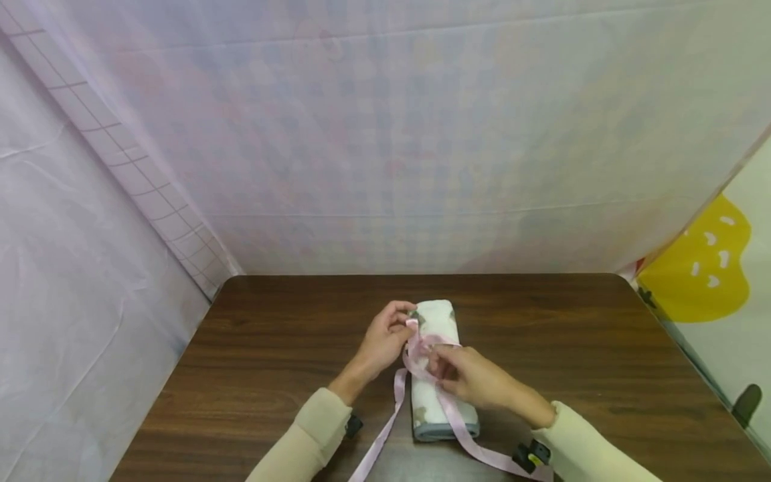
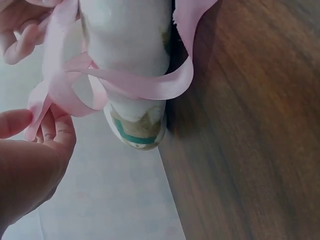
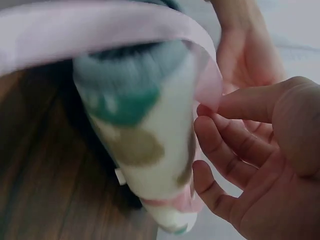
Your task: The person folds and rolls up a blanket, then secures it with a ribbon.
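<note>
A rolled white towel (image 1: 436, 402) with green and brown patches and a grey edge lies lengthwise on the wooden table. Pink ribbon (image 1: 456, 423) wraps round its middle, and loops of it stand up above the roll. My left hand (image 1: 383, 340), at the roll's far left side, pinches a folded piece of ribbon between thumb and fingers, as the left wrist view shows. Over the middle of the roll, my right hand (image 1: 478, 378) pinches the ribbon (image 3: 209, 85) between thumb and index finger. Its other fingers curve beside the towel (image 3: 172, 165).
One ribbon tail runs down the left of the towel to the table's near side; another curves right beneath the right wrist. Small black devices (image 1: 531, 456) sit at both wrists. Pale curtains (image 1: 385, 167) hang behind the brown table (image 1: 271, 348) and to its left.
</note>
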`<act>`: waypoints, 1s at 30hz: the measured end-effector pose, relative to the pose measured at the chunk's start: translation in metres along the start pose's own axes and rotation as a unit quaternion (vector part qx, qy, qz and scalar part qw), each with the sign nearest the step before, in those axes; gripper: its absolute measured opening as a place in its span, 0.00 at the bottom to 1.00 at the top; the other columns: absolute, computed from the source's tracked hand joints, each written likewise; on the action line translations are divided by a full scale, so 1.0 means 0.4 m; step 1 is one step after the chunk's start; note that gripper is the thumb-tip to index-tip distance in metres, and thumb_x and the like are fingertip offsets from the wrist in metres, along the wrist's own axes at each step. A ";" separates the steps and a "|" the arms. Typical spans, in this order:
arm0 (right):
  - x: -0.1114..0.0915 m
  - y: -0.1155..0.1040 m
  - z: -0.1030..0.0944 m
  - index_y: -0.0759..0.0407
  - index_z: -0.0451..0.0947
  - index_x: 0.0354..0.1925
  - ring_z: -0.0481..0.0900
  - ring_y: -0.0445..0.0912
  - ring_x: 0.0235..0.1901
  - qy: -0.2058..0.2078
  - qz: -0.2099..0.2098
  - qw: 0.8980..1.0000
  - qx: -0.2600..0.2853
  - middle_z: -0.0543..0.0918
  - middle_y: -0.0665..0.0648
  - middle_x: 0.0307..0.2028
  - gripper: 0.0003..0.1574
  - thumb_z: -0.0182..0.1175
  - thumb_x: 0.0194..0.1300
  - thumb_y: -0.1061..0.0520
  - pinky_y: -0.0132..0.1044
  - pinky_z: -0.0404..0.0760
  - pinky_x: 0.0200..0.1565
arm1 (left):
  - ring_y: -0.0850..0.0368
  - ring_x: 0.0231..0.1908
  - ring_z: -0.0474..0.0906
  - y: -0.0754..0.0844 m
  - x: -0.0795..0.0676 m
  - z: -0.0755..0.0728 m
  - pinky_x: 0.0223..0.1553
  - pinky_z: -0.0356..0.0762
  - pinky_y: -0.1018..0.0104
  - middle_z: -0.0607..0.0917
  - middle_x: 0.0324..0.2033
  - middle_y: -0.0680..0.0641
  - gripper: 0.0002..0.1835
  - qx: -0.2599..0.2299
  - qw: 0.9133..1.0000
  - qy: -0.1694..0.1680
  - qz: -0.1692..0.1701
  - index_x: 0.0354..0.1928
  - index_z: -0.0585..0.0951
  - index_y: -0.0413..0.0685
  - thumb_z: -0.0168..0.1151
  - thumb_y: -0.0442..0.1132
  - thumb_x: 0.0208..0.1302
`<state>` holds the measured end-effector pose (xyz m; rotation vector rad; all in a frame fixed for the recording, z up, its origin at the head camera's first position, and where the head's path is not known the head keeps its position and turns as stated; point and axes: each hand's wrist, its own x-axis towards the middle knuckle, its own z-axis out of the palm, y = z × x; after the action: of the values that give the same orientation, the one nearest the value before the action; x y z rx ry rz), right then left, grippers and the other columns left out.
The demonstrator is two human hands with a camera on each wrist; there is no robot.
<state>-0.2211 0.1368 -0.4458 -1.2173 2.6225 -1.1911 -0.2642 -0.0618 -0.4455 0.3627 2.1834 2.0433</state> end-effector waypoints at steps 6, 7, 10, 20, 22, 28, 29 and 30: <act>-0.017 0.036 -0.044 0.57 0.72 0.36 0.79 0.37 0.30 0.030 0.047 0.998 0.030 0.82 0.51 0.29 0.18 0.64 0.51 0.74 0.32 0.81 0.31 | 0.55 0.38 0.81 -0.010 0.002 -0.003 0.40 0.76 0.66 0.81 0.45 0.29 0.19 -0.005 1.000 -0.006 0.009 0.58 0.74 0.35 0.58 0.27 0.65; -0.019 0.043 -0.051 0.58 0.72 0.36 0.78 0.37 0.30 0.035 0.054 0.997 0.032 0.81 0.51 0.29 0.17 0.64 0.52 0.74 0.32 0.81 0.31 | 0.56 0.38 0.81 -0.012 0.002 -0.004 0.41 0.76 0.66 0.80 0.45 0.28 0.19 -0.004 1.000 -0.006 0.012 0.58 0.74 0.34 0.58 0.27 0.65; -0.028 0.061 -0.073 0.59 0.72 0.36 0.78 0.37 0.31 0.047 0.076 0.995 0.032 0.81 0.53 0.29 0.16 0.64 0.53 0.73 0.32 0.80 0.32 | 0.59 0.36 0.80 -0.014 0.003 -0.005 0.42 0.77 0.64 0.80 0.45 0.27 0.19 -0.002 1.000 -0.009 0.013 0.57 0.74 0.33 0.57 0.27 0.65; -0.057 0.124 -0.125 0.62 0.72 0.37 0.78 0.38 0.30 0.071 0.130 0.988 0.045 0.80 0.51 0.28 0.16 0.63 0.54 0.75 0.32 0.78 0.31 | 0.62 0.35 0.79 -0.023 0.004 -0.004 0.38 0.76 0.72 0.80 0.44 0.27 0.16 -0.022 1.000 -0.010 0.016 0.54 0.77 0.34 0.57 0.26 0.64; -0.064 0.138 -0.132 0.63 0.72 0.37 0.78 0.38 0.30 0.074 0.137 0.986 0.053 0.80 0.52 0.28 0.15 0.63 0.54 0.75 0.32 0.77 0.31 | 0.61 0.35 0.78 -0.027 0.005 -0.004 0.38 0.76 0.72 0.80 0.44 0.26 0.16 -0.032 0.999 -0.011 0.017 0.54 0.76 0.33 0.57 0.25 0.64; -0.084 0.178 -0.142 0.66 0.71 0.37 0.77 0.37 0.27 0.061 0.163 0.983 0.055 0.80 0.53 0.26 0.13 0.61 0.55 0.75 0.30 0.76 0.28 | 0.60 0.35 0.78 -0.030 0.007 -0.006 0.41 0.76 0.69 0.80 0.41 0.32 0.15 -0.075 0.997 -0.013 0.013 0.53 0.75 0.28 0.53 0.24 0.64; -0.085 0.183 -0.142 0.66 0.71 0.37 0.76 0.37 0.26 0.058 0.166 0.983 0.050 0.80 0.53 0.25 0.12 0.61 0.55 0.75 0.30 0.76 0.27 | 0.60 0.36 0.78 -0.031 0.008 -0.007 0.42 0.76 0.68 0.80 0.40 0.35 0.15 -0.089 0.996 -0.015 0.012 0.53 0.74 0.27 0.52 0.23 0.64; -0.086 0.186 -0.143 0.67 0.71 0.36 0.76 0.37 0.26 0.056 0.167 0.983 0.046 0.80 0.53 0.25 0.12 0.61 0.54 0.75 0.30 0.76 0.27 | 0.60 0.37 0.79 -0.031 0.008 -0.007 0.44 0.77 0.67 0.80 0.39 0.39 0.16 -0.106 0.994 -0.020 0.010 0.53 0.73 0.26 0.51 0.23 0.64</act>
<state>-0.2629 0.2260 -0.4631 -0.6760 2.6710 -1.3276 -0.2692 -0.0643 -0.4575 0.3985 1.9227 2.2310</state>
